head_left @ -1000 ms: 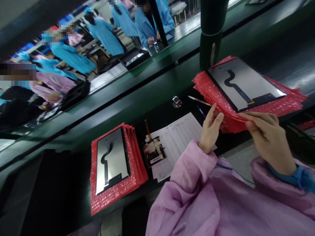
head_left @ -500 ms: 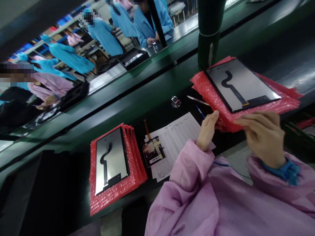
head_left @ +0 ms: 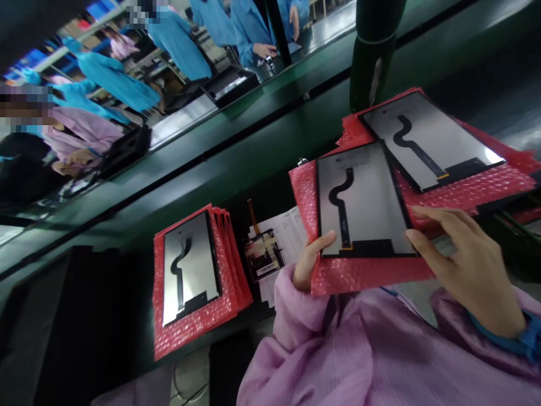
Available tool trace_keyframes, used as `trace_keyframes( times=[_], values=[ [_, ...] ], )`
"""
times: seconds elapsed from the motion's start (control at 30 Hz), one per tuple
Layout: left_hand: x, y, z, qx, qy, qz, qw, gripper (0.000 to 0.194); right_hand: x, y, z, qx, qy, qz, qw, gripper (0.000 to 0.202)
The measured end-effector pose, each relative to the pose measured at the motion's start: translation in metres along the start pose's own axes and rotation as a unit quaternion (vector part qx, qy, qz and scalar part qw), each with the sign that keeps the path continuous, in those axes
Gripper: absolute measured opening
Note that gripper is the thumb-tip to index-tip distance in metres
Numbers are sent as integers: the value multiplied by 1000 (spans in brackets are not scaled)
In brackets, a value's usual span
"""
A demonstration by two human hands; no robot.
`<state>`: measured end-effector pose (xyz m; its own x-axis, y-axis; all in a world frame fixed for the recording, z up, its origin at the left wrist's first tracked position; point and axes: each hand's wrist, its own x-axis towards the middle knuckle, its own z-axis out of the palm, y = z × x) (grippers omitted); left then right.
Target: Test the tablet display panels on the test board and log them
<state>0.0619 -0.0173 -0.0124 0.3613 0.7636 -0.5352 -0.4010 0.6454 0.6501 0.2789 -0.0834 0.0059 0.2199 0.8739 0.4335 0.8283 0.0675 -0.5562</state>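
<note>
My left hand (head_left: pixel 313 256) grips the left edge of a screen panel (head_left: pixel 367 203) and the red bubble wrap (head_left: pixel 372 275) under it, thumb on the panel's lower left corner. At the panel's lower right edge is my right hand (head_left: pixel 465 259), fingers and thumb closed on that edge. Behind it on the right, another panel (head_left: pixel 456 132) lies on a red-wrapped stack (head_left: pixel 499 183). To the left, a third panel (head_left: pixel 200 254) tops another stack of red bubble wrap (head_left: pixel 177 338).
Between the stacks lie printed sheets (head_left: pixel 291 231) and a small dark part with an orange flex strip (head_left: pixel 262 256). A green post (head_left: pixel 374 67) stands behind the right stack. People in blue and pink coats work beyond the bench.
A panel with its red wrap has come off the right stack and now sits in front of me. Another panel shows on top of that stack. My left hand has moved left and down.
</note>
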Motion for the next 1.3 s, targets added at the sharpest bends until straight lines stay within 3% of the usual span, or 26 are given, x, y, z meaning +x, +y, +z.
trace_keyframes(
  times=[0.1,0.2,0.27,0.33,0.4,0.63,0.87,1.0,1.1,1.3],
  values=[
    [-17,-8,-37,-35,39,-1,999,24,4,5,27,147,-122,117,975,48],
    [-23,-15,-63,-48,94,15,994,29,9,2,61,278,-228,194,913,52],
    [-23,-16,-73,-53,119,14,991,31,11,-1,79,357,-267,233,865,54],
    [-22,-16,-79,-56,152,21,987,18,11,-2,93,410,-279,270,825,54],
    [-19,-18,-83,-64,180,46,980,9,10,0,101,429,-274,297,808,55],
    [-5,-28,-90,-119,213,75,967,17,17,5,106,389,-306,284,821,71],
    [-2,-22,-89,-135,208,79,966,26,42,-1,115,368,-270,319,831,57],
    [-1,-22,-88,-130,217,75,964,27,48,5,123,336,-246,229,880,37],
    [-1,-20,-85,-134,228,51,963,23,50,8,121,283,-194,197,919,35],
    [1,-16,-78,-158,208,66,963,19,56,-12,97,315,-208,216,901,34]
  ],
)
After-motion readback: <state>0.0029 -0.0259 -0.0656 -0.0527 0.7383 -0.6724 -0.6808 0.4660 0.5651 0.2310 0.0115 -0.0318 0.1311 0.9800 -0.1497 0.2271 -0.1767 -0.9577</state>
